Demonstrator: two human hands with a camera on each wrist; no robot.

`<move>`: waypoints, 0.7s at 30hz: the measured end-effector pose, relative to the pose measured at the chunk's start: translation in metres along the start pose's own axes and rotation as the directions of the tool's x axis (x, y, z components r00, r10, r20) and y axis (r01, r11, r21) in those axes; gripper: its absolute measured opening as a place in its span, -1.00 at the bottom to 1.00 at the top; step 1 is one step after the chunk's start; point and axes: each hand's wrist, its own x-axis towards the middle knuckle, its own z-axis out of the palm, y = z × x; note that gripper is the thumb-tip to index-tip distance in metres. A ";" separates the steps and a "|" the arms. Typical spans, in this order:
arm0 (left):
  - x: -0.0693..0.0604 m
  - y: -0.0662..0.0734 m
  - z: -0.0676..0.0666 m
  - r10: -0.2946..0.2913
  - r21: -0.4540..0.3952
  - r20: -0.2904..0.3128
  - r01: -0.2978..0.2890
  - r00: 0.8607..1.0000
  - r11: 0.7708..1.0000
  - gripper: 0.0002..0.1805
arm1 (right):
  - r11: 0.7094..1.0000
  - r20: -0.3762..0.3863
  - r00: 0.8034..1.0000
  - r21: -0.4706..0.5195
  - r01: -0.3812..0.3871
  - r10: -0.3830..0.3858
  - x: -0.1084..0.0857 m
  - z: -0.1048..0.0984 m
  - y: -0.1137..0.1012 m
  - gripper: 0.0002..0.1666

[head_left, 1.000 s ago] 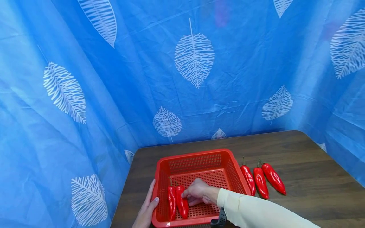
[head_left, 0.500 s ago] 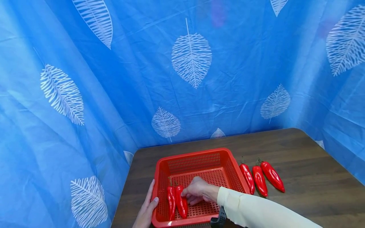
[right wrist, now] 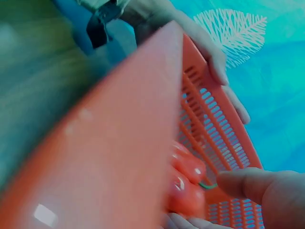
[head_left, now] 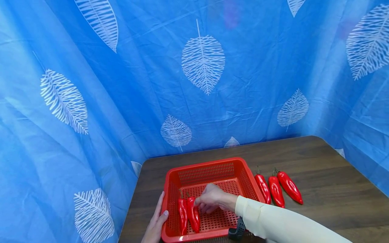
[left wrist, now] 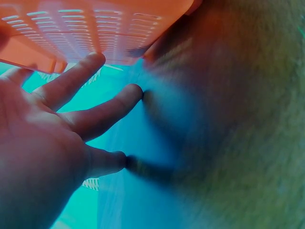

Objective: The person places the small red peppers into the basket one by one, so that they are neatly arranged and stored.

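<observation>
Two red chili peppers [head_left: 193,216] lie side by side along the left part of a red plastic basket [head_left: 209,162]. My right hand [head_left: 212,197] is inside the basket, just right of the nearer-to-centre pepper, its fingertips at the pepper's upper side. In the right wrist view the thumb [right wrist: 243,185] is straight and stands apart from the peppers [right wrist: 188,181]; the basket's rim hides part of them. Outside the basket, my left hand [head_left: 155,222] rests along the left wall with its thumb at the rim. Its fingers [left wrist: 102,112] look spread and straight in the left wrist view.
Three more red chili peppers [head_left: 276,190] lie on the dark wooden table [head_left: 322,175] just right of the basket. Blue leaf-patterned cloth [head_left: 146,84] hangs behind the table and at both sides. A dark device [head_left: 237,231] sits at the right wrist.
My right hand has shifted slightly up and to the right, off the side of the pepper. The left hand stays at the basket's wall, and the peppers lie as before.
</observation>
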 end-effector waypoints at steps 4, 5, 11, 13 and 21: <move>0.000 -0.001 -0.001 -0.014 -0.019 0.004 0.014 1.000 1.000 -0.10 | 0.999 0.081 0.996 0.033 0.022 -0.024 -0.004 -0.014 -0.003 -0.80; 0.001 -0.001 -0.001 -0.016 -0.021 0.006 0.016 1.000 1.000 -0.10 | 0.999 0.106 0.994 0.047 0.021 -0.026 -0.004 -0.018 -0.003 -0.77; 0.001 -0.002 -0.002 -0.018 -0.031 0.018 0.019 1.000 0.999 -0.11 | 0.994 0.209 0.978 0.112 0.001 -0.025 -0.008 -0.044 -0.005 -0.62; 0.001 -0.002 -0.002 -0.022 -0.029 0.018 0.022 1.000 0.999 -0.11 | 0.993 0.220 0.975 0.117 0.005 -0.030 -0.010 -0.052 -0.006 -0.61; 0.002 0.000 -0.002 -0.057 -0.035 0.003 0.057 0.998 0.998 -0.10 | 0.981 0.279 0.958 0.195 0.005 -0.060 -0.021 -0.086 -0.009 -0.57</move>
